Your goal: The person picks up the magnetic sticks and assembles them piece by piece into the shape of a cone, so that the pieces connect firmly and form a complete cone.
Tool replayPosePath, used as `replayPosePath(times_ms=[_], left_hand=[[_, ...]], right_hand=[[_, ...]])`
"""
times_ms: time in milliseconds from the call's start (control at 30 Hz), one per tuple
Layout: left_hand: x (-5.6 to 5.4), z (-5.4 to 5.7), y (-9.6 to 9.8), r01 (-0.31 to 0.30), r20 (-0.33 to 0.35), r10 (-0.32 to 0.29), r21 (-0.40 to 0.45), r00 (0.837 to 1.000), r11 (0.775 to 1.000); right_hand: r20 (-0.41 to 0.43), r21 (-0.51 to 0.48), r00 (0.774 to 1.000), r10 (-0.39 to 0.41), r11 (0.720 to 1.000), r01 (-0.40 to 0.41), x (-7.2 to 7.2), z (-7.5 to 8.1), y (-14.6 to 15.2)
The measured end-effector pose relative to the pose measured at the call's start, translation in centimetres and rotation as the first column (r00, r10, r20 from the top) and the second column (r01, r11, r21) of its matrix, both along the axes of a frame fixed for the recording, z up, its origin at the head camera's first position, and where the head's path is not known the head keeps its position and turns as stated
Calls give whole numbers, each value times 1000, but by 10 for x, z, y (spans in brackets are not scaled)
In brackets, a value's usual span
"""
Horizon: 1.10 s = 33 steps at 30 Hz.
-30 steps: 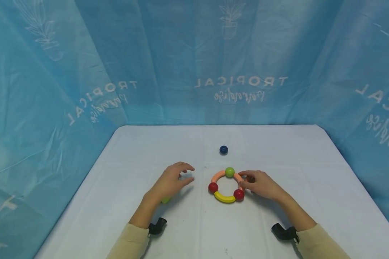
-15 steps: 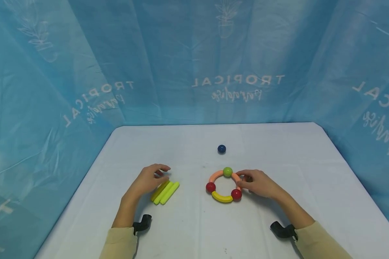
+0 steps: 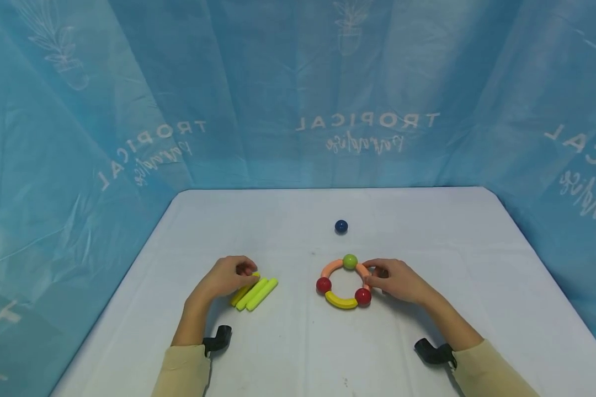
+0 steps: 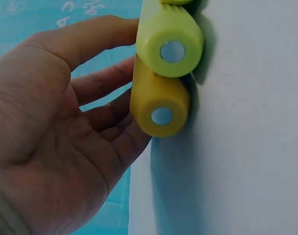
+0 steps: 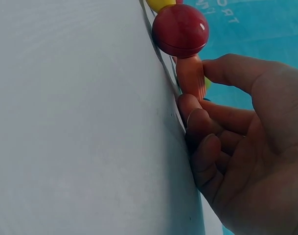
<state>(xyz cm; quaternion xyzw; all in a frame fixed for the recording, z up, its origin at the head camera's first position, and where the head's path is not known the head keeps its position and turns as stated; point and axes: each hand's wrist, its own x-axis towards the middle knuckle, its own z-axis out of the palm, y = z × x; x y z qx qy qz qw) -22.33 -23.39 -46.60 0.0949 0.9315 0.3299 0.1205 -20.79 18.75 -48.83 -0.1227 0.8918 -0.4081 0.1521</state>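
Since a second ago, we see the left hand (image 3: 227,277) drawn back from near the ring (image 3: 341,301), baring the sticks and settling at the leftmost; the right hand (image 3: 396,281) has kept its place.

Largest first, we have the blue sheet (image 3: 278,82) hanging behind and beside the white table (image 3: 278,342). Of the hands, the right pinches the ring's right peach arc (image 3: 361,271) between thumb and forefinger. The left has its thumb and fingers about the far end of the yellow stick (image 3: 241,294); whether they truly grip it we cannot tell, as the fingertips are hidden behind the sticks.

The ring lies on the table right of centre, its arcs and three beads joined. Left of it, well apart, two green sticks (image 3: 262,294) lie side by side, next to the yellow one. Beyond the ring sits a blue ball (image 3: 341,226), touching nothing. Smallest are the pale discs (image 4: 172,51) in the stick ends.

We judge that a lopsided pinch could drag the green neighbour along, since the sticks lie so close. Too hard a pull by the right hand might part the arc from the red bead (image 3: 363,296), and a nudge could set the ball rolling.
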Motion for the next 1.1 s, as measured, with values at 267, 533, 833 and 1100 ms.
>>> replayPosePath(times_ms=[267,533,833,1100], left_hand=[[-2,5,2,10,-10,-10,-68,1000,998],[-5,9,0,-13,-19,12,-72,1000,997],[-6,29,5,-19,-84,15,-39,996,999],[-13,41,15,42,-216,-23,81,976,996]], right_hand=[[1,-9,1000,-16,1000,16,-1,5,-1],[4,10,1000,14,1000,-14,-2,5,-6],[-2,35,999,35,999,-35,-2,8,-13],[-63,20,998,30,999,-29,-2,7,-19]])
